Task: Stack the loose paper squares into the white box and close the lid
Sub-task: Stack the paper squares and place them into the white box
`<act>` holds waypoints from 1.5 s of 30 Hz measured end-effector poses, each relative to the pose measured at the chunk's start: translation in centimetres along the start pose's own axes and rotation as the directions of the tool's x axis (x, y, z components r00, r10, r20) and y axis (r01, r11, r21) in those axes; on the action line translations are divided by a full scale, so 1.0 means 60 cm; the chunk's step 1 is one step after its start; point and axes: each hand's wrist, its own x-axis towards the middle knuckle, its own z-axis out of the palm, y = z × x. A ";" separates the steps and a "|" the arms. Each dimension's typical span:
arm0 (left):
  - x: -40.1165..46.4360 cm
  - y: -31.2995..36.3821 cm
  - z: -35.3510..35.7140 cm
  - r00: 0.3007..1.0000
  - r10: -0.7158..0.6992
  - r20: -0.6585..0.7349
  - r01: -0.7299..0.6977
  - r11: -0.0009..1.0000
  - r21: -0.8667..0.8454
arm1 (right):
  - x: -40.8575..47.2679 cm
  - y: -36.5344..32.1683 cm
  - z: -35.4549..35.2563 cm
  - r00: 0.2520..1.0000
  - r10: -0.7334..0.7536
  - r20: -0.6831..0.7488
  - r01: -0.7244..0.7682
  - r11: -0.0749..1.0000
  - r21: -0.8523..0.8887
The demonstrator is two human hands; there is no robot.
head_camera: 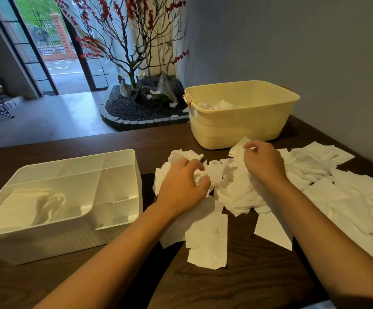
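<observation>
Left hand (182,182) and right hand (262,162) each clutch crumpled white paper squares (232,186) beside the open white box (118,228).

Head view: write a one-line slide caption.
Both hands, left and right, gather paper squares on the table between the open white box and yellow tub.

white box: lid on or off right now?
Off. The white box stands open-topped, its inner dividers showing and paper squares lying in its large compartment. No lid is on it; where the lid is cannot be told.
</observation>
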 end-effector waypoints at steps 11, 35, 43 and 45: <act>0.011 0.024 0.064 0.942 0.080 0.326 -0.174 0.947 0.269 | 0.017 0.023 -0.021 0.881 0.307 0.360 -0.415 0.867 0.276; 0.081 -0.009 0.063 0.998 0.003 0.056 -0.018 0.965 0.262 | -0.008 -0.083 -0.063 0.995 -0.078 0.062 0.037 0.869 0.493; 0.015 0.059 -0.053 0.907 -0.248 0.341 0.415 0.375 -0.829 | -0.049 -0.091 -0.048 0.970 -0.070 0.233 -0.147 0.593 0.791; -0.005 0.050 -0.051 0.907 -0.236 0.348 0.413 0.347 -0.842 | -0.065 -0.086 -0.026 0.944 -0.093 0.315 -0.212 0.560 0.801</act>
